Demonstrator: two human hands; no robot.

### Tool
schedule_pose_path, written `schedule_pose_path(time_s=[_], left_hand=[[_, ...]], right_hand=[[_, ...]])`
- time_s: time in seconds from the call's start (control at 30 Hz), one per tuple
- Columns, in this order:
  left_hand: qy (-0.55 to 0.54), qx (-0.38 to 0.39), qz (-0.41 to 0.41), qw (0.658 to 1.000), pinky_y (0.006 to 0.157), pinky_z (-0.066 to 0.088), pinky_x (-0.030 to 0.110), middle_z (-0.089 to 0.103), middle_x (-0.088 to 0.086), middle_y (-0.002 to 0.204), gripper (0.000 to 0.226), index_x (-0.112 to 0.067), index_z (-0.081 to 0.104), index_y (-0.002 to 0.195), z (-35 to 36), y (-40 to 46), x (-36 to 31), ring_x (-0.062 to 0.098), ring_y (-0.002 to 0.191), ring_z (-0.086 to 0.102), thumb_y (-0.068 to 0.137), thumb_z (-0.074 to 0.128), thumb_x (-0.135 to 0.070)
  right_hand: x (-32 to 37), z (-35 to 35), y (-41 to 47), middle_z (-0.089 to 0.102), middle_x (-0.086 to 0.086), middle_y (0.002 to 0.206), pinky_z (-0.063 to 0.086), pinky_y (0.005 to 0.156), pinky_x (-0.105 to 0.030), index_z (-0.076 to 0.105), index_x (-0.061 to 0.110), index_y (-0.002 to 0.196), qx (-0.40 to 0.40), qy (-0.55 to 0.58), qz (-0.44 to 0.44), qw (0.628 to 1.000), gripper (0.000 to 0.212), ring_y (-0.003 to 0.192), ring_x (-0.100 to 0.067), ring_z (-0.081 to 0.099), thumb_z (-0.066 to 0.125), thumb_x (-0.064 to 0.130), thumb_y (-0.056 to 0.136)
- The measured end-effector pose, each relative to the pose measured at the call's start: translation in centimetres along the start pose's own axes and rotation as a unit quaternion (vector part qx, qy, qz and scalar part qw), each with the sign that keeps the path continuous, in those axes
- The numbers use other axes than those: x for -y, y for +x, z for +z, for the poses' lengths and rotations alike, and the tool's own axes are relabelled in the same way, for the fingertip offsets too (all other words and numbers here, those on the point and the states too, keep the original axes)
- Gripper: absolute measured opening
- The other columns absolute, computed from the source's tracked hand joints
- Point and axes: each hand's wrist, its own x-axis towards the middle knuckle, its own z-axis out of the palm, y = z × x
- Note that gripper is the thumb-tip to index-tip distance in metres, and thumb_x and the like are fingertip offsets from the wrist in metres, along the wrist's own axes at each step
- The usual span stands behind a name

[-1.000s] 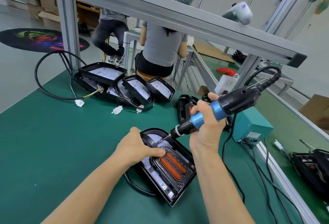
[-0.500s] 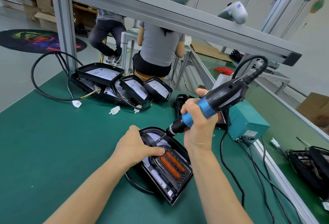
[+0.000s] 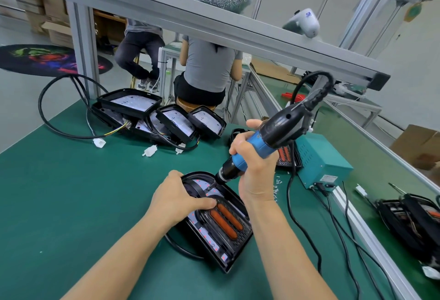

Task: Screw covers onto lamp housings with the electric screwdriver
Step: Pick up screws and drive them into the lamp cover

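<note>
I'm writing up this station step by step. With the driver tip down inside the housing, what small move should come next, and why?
Probably press the electric screwdriver straight down and run it: its bit meets the cover at the rounded end of the lamp housing, the right hand grips the tool, and the left hand steadies the housing.

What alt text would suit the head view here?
The right hand holds a blue electric screwdriver, its bit on the lamp housing, which the left hand steadies on a green mat. More housings lie behind.
</note>
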Motion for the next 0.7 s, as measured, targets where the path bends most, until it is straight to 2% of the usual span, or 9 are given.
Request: schedule_pose_path(time_s=[0.1,0.17,0.27,0.47,0.6,0.7], left_hand=[[-0.011,0.002,-0.001,1.000,0.083,0.045,0.036,0.057,-0.002,0.108,0.094,-0.014,0.041,0.122,0.1,0.2,0.1,0.021,0.101,0.055,0.048,0.090,-0.047],[-0.013,0.001,-0.002,1.000,0.083,0.045,0.035,0.057,-0.001,0.109,0.096,-0.014,0.041,0.123,0.1,0.2,0.1,0.021,0.101,0.055,0.048,0.090,-0.047],[-0.015,0.003,-0.002,1.000,0.082,0.045,0.035,0.057,-0.003,0.104,0.091,-0.015,0.041,0.119,0.1,0.0,0.1,0.020,0.098,0.055,0.049,0.090,-0.047],[-0.019,0.002,-0.003,1.000,0.082,0.047,0.036,0.057,-0.006,0.096,0.082,-0.019,0.040,0.108,0.0,-0.4,0.2,0.017,0.092,0.056,0.049,0.090,-0.046],[-0.020,0.003,-0.001,1.000,0.083,0.047,0.036,0.058,-0.004,0.099,0.083,-0.018,0.041,0.110,-0.1,-0.5,0.1,0.018,0.094,0.056,0.049,0.090,-0.045],[-0.020,0.004,0.000,1.000,0.083,0.047,0.036,0.058,-0.004,0.100,0.085,-0.016,0.041,0.113,0.0,-0.5,0.1,0.018,0.094,0.056,0.050,0.090,-0.045]], right_hand=[[0.8,-0.5,0.5,0.057,-0.003,0.076,0.047,0.068,-0.023,0.066,0.030,0.087,0.037,-0.012,0.042,0.998,0.031,0.071,-0.017,0.053,0.067,0.005,0.068],[1.5,-0.9,1.0,0.058,-0.002,0.082,0.047,0.069,-0.022,0.066,0.026,0.093,0.055,-0.011,0.071,0.996,0.034,0.075,-0.015,0.053,0.070,0.006,0.067],[1.9,-1.2,1.1,0.058,0.005,0.074,0.049,0.069,-0.024,0.061,0.017,0.100,0.041,-0.006,0.084,0.996,0.035,0.072,-0.013,0.054,0.069,0.002,0.069],[2.0,-1.1,0.6,0.055,-0.003,0.074,0.046,0.080,-0.037,0.058,0.020,0.087,-0.018,-0.020,0.087,0.996,0.026,0.074,-0.021,0.053,0.072,0.007,0.069],[2.0,-1.1,0.5,0.056,0.001,0.069,0.049,0.078,-0.036,0.062,0.029,0.074,-0.002,-0.020,0.070,0.997,0.023,0.068,-0.019,0.056,0.070,0.007,0.072],[1.9,-1.1,0.5,0.057,0.005,0.067,0.048,0.073,-0.033,0.061,0.029,0.064,0.023,-0.033,0.054,0.998,0.025,0.069,-0.019,0.054,0.067,0.006,0.073]])
